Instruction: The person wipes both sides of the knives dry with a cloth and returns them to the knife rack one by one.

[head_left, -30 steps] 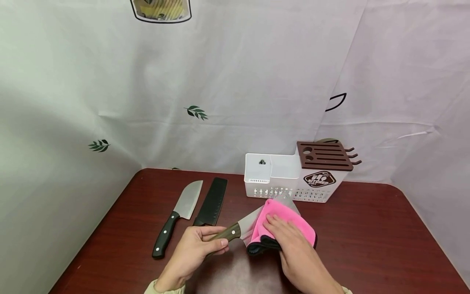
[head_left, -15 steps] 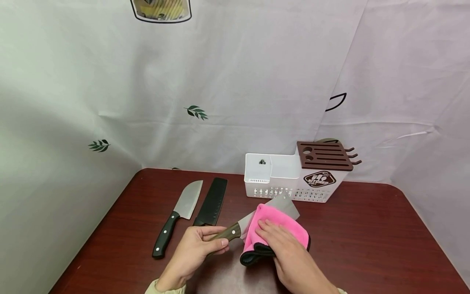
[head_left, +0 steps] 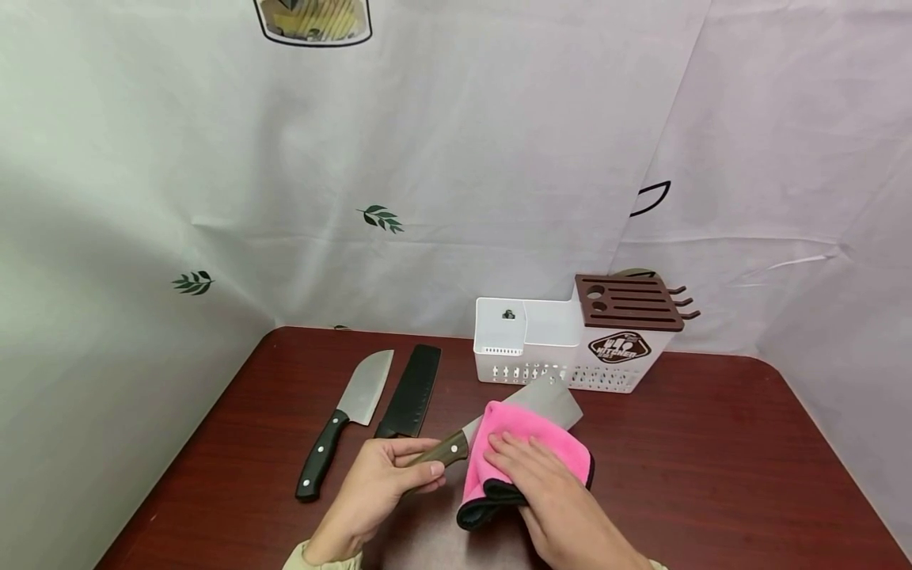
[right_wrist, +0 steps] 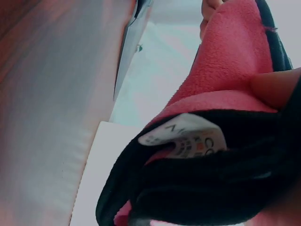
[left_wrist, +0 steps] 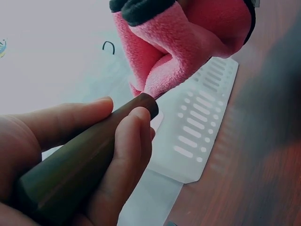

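My left hand (head_left: 381, 483) grips the dark wooden handle (left_wrist: 80, 160) of a cleaver (head_left: 559, 400), thumb on one side and fingers on the other. The broad steel blade points away to the right, raised above the table. A pink cloth (head_left: 527, 427) with black edging is folded over the blade's middle and handle end, hiding part of it. My right hand (head_left: 552, 495) holds this cloth against the blade, fingers spread on its upper face. In the right wrist view a digit presses into the pink fabric (right_wrist: 230, 52), near a white label (right_wrist: 188, 136).
Left of the hands lies a black-handled knife (head_left: 366, 388). Beside it is a black blade or sheath (head_left: 413, 388), its near end partly behind my left hand. A white perforated rack (head_left: 527, 368) with a brown slotted top (head_left: 630, 305) and side hooks stands behind the cleaver.
My right hand and the pink cloth have slid along the blade toward the handle and nearer me, baring more of the blade's far end. The left hand has stayed nearly still.
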Available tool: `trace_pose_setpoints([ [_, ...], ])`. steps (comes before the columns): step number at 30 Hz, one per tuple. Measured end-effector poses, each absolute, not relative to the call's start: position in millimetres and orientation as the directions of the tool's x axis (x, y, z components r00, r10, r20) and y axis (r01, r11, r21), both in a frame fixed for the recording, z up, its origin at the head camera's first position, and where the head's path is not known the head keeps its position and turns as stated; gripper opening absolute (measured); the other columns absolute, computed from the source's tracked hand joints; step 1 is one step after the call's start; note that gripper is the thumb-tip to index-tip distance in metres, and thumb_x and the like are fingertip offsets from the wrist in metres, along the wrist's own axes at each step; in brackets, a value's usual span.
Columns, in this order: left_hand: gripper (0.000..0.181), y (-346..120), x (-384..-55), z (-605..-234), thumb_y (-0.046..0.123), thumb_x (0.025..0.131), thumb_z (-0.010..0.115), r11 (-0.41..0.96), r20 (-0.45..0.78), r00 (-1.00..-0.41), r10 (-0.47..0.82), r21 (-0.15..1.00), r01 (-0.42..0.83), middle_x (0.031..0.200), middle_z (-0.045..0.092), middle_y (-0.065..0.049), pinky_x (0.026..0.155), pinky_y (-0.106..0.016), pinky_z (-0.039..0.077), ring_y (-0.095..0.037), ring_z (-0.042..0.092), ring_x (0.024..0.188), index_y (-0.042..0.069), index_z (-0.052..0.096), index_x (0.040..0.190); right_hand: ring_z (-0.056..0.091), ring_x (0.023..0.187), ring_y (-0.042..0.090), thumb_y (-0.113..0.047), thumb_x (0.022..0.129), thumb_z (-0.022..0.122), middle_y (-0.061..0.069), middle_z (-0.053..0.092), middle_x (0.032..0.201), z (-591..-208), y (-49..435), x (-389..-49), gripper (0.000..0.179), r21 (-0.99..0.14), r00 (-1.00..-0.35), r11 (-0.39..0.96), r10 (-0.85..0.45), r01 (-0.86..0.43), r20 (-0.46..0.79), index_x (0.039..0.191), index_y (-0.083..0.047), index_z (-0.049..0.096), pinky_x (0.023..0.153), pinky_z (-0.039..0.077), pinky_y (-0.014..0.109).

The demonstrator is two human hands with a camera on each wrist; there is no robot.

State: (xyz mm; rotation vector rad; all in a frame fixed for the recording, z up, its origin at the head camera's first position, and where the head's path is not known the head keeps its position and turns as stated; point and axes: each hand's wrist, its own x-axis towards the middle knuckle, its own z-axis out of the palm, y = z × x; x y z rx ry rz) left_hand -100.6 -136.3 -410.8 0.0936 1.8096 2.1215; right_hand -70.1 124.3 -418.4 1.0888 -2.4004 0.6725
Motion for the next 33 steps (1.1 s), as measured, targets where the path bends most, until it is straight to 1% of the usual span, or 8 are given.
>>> trace_pose_setpoints([
  [2,0.044,-136.1,-100.8,-411.0,-0.002,0.089,0.074,-0.122,-0.176,-0.937,0.303,0.968,-0.221,0.109,0.069,-0.028,0.078,-0.035,0.06,-0.023,0.074,0.084,-0.02,0.057,0.126,0.051,0.135,0.024,-0.031,0.11,0.032,0.006,0.053,0.147,-418.4,123.6,-70.0,0.047,-0.255,-0.594,0.562,-0.577,-0.787,0.561,0.145,-0.006,0.052,0.119,0.022,0.026],
  [3,0.044,-136.0,-100.9,-410.9,-0.002,0.089,0.074,-0.123,-0.178,-0.936,0.302,0.967,-0.224,0.109,0.069,-0.027,0.078,-0.035,0.06,-0.023,0.074,0.084,-0.02,0.057,0.126,0.051,0.135,0.024,-0.031,0.11,0.032,0.005,0.053,0.147,-418.1,123.1,-69.8,0.047,-0.259,-0.591,0.556,-0.577,-0.79,0.564,0.145,-0.006,0.051,0.119,0.022,0.026],
  [8,0.045,-135.5,-101.9,-410.6,-0.001,0.089,0.073,-0.124,-0.184,-0.936,0.301,0.965,-0.23,0.11,0.069,-0.028,0.078,-0.034,0.06,-0.022,0.074,0.084,-0.02,0.057,0.126,0.049,0.136,0.023,-0.028,0.109,0.043,0.005,0.052,0.149,-416.6,121.7,-69.0,0.044,-0.296,-0.599,0.536,-0.576,-0.79,0.556,0.147,-0.007,0.049,0.119,0.021,0.024],
  [11,0.045,-134.9,-102.0,-410.7,-0.001,0.089,0.073,-0.126,-0.184,-0.935,0.302,0.965,-0.23,0.112,0.069,-0.027,0.078,-0.033,0.06,-0.02,0.073,0.085,-0.02,0.056,0.126,0.049,0.137,0.023,-0.027,0.108,0.045,0.005,0.051,0.149,-416.3,121.2,-68.8,0.045,-0.309,-0.606,0.534,-0.575,-0.787,0.55,0.148,-0.007,0.048,0.119,0.02,0.023],
  [17,0.045,-134.1,-101.3,-410.8,-0.002,0.088,0.073,-0.12,-0.177,-0.935,0.307,0.967,-0.223,0.112,0.069,-0.027,0.077,-0.032,0.06,-0.017,0.072,0.088,-0.021,0.056,0.126,0.05,0.136,0.024,-0.028,0.109,0.043,0.005,0.052,0.149,-416.7,120.9,-68.4,0.045,-0.287,-0.587,0.528,-0.582,-0.799,0.563,0.147,-0.006,0.048,0.119,0.021,0.024],
  [25,0.045,-134.1,-101.6,-411.6,-0.002,0.089,0.072,-0.126,-0.179,-0.935,0.305,0.966,-0.226,0.11,0.069,-0.028,0.078,-0.035,0.06,-0.024,0.074,0.086,-0.02,0.056,0.127,0.05,0.135,0.026,-0.027,0.11,0.037,0.007,0.053,0.148,-416.7,119.5,-68.8,0.045,-0.231,-0.533,0.503,-0.614,-0.833,0.583,0.146,-0.003,0.049,0.12,0.022,0.028],
  [30,0.045,-134.4,-101.0,-411.7,-0.002,0.09,0.072,-0.121,-0.182,-0.935,0.304,0.966,-0.228,0.111,0.069,-0.028,0.078,-0.034,0.059,-0.024,0.074,0.086,-0.02,0.056,0.127,0.05,0.135,0.026,-0.03,0.11,0.033,0.007,0.052,0.148,-415.9,119.8,-68.0,0.047,-0.21,-0.529,0.51,-0.633,-0.834,0.565,0.146,-0.003,0.049,0.12,0.021,0.027],
  [33,0.045,-134.5,-100.8,-411.3,-0.001,0.09,0.072,-0.117,-0.184,-0.934,0.305,0.966,-0.228,0.112,0.068,-0.028,0.078,-0.035,0.059,-0.023,0.074,0.086,-0.02,0.056,0.127,0.049,0.136,0.026,-0.031,0.11,0.035,0.005,0.051,0.149,-415.2,120.6,-67.0,0.047,-0.219,-0.543,0.515,-0.643,-0.829,0.541,0.147,-0.005,0.048,0.12,0.019,0.026],
])
